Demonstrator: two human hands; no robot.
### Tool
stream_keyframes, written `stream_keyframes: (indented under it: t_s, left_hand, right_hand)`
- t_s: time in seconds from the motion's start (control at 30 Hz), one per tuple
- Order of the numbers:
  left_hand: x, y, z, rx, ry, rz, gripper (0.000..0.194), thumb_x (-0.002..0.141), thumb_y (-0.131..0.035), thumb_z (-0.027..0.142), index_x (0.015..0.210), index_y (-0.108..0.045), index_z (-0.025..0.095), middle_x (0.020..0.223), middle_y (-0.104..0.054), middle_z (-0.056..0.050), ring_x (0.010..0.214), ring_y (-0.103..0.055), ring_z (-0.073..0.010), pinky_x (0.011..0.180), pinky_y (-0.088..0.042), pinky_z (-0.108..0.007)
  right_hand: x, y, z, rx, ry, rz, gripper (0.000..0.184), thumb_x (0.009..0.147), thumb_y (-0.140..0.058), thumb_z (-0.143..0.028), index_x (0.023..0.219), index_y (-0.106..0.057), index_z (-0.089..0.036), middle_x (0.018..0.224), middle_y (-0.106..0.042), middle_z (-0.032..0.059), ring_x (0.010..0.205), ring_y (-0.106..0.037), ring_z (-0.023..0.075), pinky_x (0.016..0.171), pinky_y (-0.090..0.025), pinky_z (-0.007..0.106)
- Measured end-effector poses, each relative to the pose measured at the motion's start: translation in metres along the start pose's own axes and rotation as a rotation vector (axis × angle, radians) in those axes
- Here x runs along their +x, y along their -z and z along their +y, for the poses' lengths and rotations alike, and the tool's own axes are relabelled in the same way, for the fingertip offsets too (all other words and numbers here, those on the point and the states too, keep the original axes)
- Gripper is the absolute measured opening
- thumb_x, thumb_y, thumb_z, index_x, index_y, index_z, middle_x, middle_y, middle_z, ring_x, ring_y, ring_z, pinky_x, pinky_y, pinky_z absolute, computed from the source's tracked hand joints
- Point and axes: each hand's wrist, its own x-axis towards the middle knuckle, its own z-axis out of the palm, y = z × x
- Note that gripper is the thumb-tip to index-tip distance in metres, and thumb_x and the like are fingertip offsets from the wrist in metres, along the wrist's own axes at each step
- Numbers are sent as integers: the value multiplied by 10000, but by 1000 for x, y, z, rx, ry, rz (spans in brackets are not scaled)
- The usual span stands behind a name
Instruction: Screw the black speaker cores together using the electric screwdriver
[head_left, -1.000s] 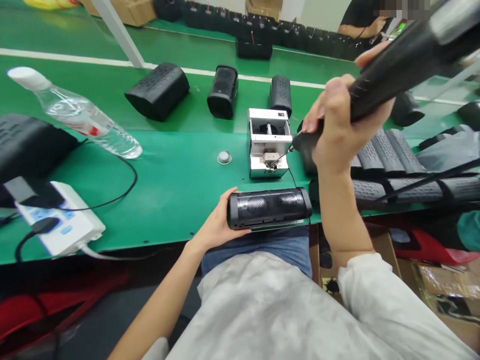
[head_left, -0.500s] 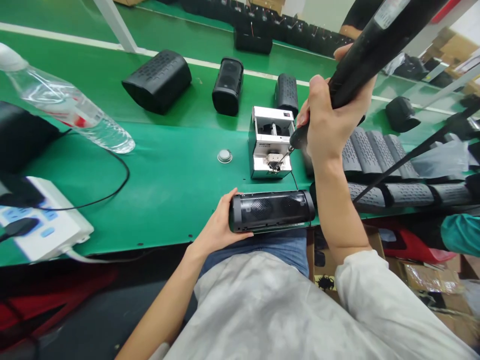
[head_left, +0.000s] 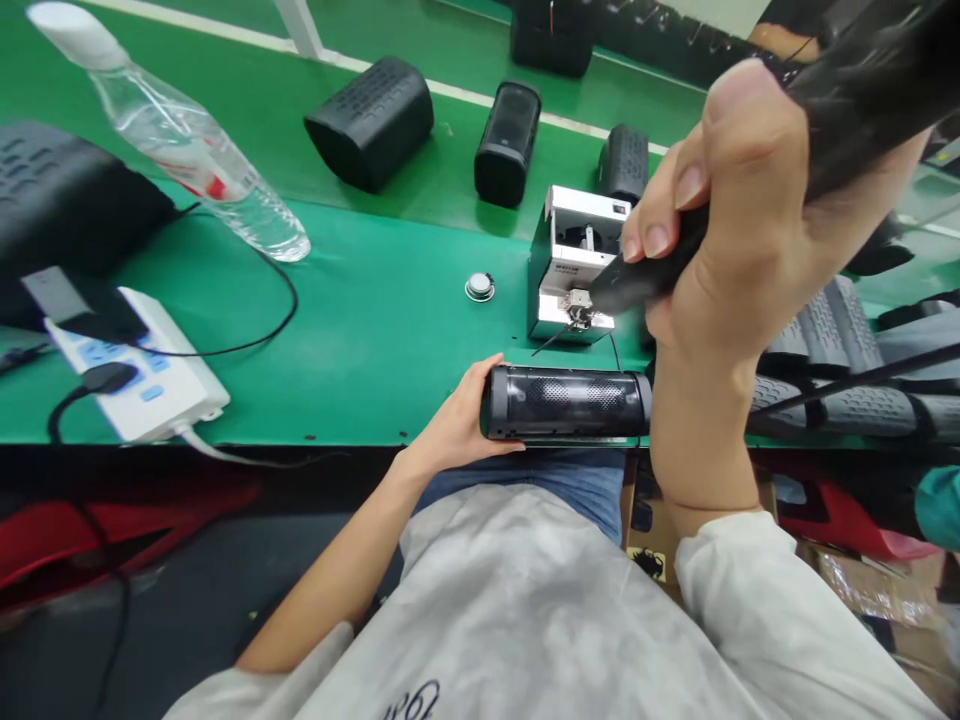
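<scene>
My left hand [head_left: 471, 418] is closed around the left end of a black speaker [head_left: 574, 403], which lies sideways at the front edge of the green table, grille facing up. In my right hand [head_left: 739, 225], raised on the right, is a thick black electric screwdriver [head_left: 847, 130], slanting down to the left and partly blurred. Its lower end is beside the front outlet of a small silver screw feeder [head_left: 577, 265]. Whether the bit touches the outlet or carries a screw I cannot tell. A small round metal disc [head_left: 480, 287] lies left of the feeder.
A water bottle [head_left: 202, 150] leans across the left side, above a white power strip [head_left: 142, 370] with cables. Several black speakers [head_left: 375, 120] stand at the back. More speaker housings [head_left: 855, 400] are lined up at right. Another person's teal sleeve [head_left: 937, 505] shows at far right.
The camera view has shifted, and my right hand with the screwdriver looks larger and nearer. The screwdriver still points at the feeder's outlet. My left hand keeps its hold on the speaker.
</scene>
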Motion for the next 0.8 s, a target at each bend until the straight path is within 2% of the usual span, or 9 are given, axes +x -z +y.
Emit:
stream_keyframes:
  t_s: [0.13,0.23,0.3,0.43,0.53,0.6,0.67,0.73,0.8]
  left_hand:
    - [-1,0,0,-6,-28,14,1299,849,-1059,568,1847,-273,298,1781,-524,-225,1686,-565,-471,1416,-489,-679]
    - [-1,-1,-2,-2,-43,17,1322,840,-1070,553,1856,-265,293,1781,-524,-239,1688,-562,-482,1412,-489,-697]
    - [-1,-2,-3,-6,-54,21,1325,841,-1070,550,1857,-261,291,1778,-528,-244,1682,-567,-485,1406,-492,-708]
    - [-1,-3,-3,-14,-58,24,1318,834,-1078,527,1848,-269,295,1781,-526,-247,1684,-566,-490,1406,-489,-715]
    - [-1,-3,-2,-18,-54,26,1294,823,-1085,501,1825,-292,292,1789,-514,-248,1697,-550,-493,1408,-486,-715]
    - [0,-2,-1,-25,-31,30,1261,805,-1093,462,1793,-329,288,1766,-537,-235,1678,-569,-486,1398,-502,-707]
    - [0,0,-1,-27,14,29,1203,800,-1087,431,1753,-369,279,1724,-574,-218,1638,-610,-473,1374,-530,-695]
    - [0,2,0,-18,60,36,1122,807,-1069,427,1705,-417,262,1676,-611,-205,1590,-651,-464,1343,-560,-687]
    - [1,4,-1,-6,93,42,1031,809,-1056,438,1641,-477,247,1619,-650,-193,1537,-691,-460,1300,-599,-674]
  right_hand:
    - [-14,-30,-14,69,-93,-31,269,1016,-614,-55,1080,-530,-303,704,-464,-88,487,-410,108,450,-305,284]
    - [-21,-38,-5,82,-14,-45,256,1008,-681,-83,1072,-569,-303,696,-496,-98,456,-421,96,391,-278,282]
    - [-23,-38,3,79,27,-63,280,1016,-708,-85,1104,-579,-318,664,-487,-115,420,-397,97,364,-253,279]
    - [-26,-31,11,2,-88,-161,292,1052,-782,-190,1168,-586,-374,729,-518,-87,458,-449,139,430,-349,327]
    - [-36,-27,12,-54,-216,-233,359,1035,-840,-343,1292,-592,-380,908,-623,-49,530,-493,140,492,-438,350]
    - [-49,-27,15,-102,-269,-223,437,1039,-873,-495,1330,-585,-343,889,-593,-45,571,-506,135,513,-467,330]
    - [-66,-27,20,-142,-317,-221,468,1082,-810,-645,1323,-567,-325,835,-529,-56,612,-526,135,537,-497,292]
    - [-82,-24,26,-142,-370,-264,433,1126,-738,-657,1326,-546,-325,876,-554,-53,663,-585,127,563,-541,262]
    - [-92,-18,32,-161,-418,-337,394,1137,-766,-544,1356,-519,-328,966,-636,-47,725,-667,126,584,-586,252]
